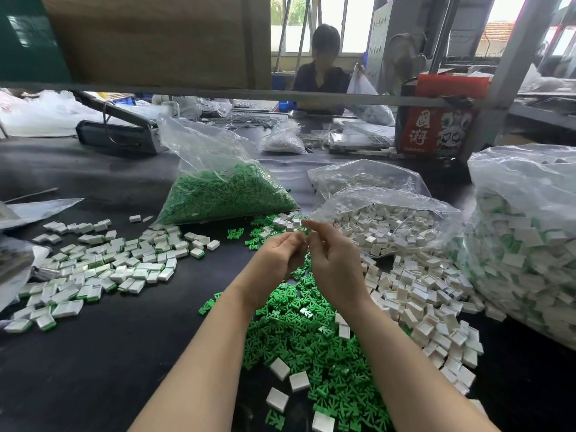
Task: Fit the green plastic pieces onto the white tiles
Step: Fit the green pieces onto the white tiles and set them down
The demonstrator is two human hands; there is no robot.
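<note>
My left hand (276,255) and my right hand (332,260) are raised together above the black table, fingertips meeting around a small piece at about the centre of the view; the piece is mostly hidden by the fingers. Below my wrists lies a heap of loose green plastic pieces (311,332). Loose white tiles (420,294) spread to the right of that heap. On the left lies a pile of white tiles with green backs (103,266). A clear bag of green pieces (224,194) sits behind my hands.
An open bag of white tiles (389,222) lies at centre right, and a large bag of fitted tiles (526,244) fills the right edge. A red carton (436,126), a metal frame post (498,88) and a seated person (324,67) are beyond the table.
</note>
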